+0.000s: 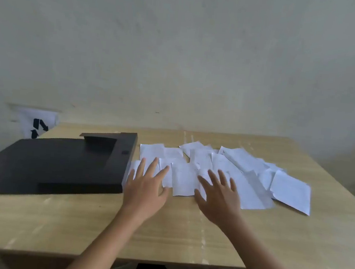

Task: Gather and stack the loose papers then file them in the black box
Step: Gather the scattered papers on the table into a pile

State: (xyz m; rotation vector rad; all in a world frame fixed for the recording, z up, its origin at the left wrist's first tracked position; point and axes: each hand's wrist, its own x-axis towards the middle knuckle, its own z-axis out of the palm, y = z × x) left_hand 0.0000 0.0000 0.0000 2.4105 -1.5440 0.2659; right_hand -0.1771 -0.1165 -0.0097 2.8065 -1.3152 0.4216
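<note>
Two bare hands reach over loose papers on a wooden desk.
The desk carries a flat black box at its left edge; white papers lie scattered beside it toward the far right. Left hand and right hand are spread open, each grip holding nothing.

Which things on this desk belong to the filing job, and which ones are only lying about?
Belong to the job:
- loose white papers, spread over the desk
- black box, closed, left of the papers
- left hand and right hand, open, over the papers

Only lying about:
- white sheet with black arrows, behind the box
</note>
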